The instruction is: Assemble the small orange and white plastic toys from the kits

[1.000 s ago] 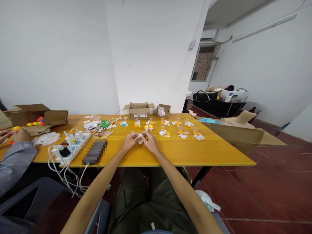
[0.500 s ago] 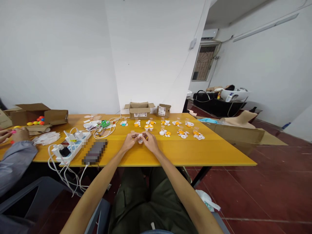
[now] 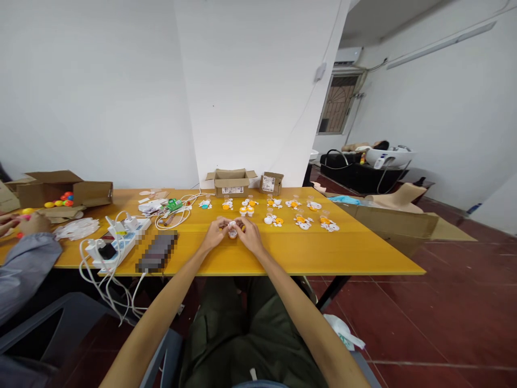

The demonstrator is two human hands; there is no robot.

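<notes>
My left hand (image 3: 216,234) and my right hand (image 3: 249,235) meet over the table, fingertips pinched round a small white plastic disc (image 3: 231,224). Just under it, between the hands, is a small clear cup (image 3: 232,234), partly hidden by my fingers. Beyond my hands stand small white cups with yellow tops (image 3: 246,210). Around them lie several little piles of white and orange discs, such as the pile with an orange disc (image 3: 278,221) to the right of my right hand. A pile with a teal disc (image 3: 205,205) lies farther back on the left.
A white power strip (image 3: 128,242) with tangled cables and a blurred-out dark phone (image 3: 158,252) lie left of my forearm. Two cardboard boxes (image 3: 231,186) stand by the wall. Far left, a co-worker's hands (image 3: 35,223) work near a box of coloured balls (image 3: 60,203).
My hands stay in almost the same place, with the white disc still between the fingertips. The co-worker's hands at the far left have shifted slightly.
</notes>
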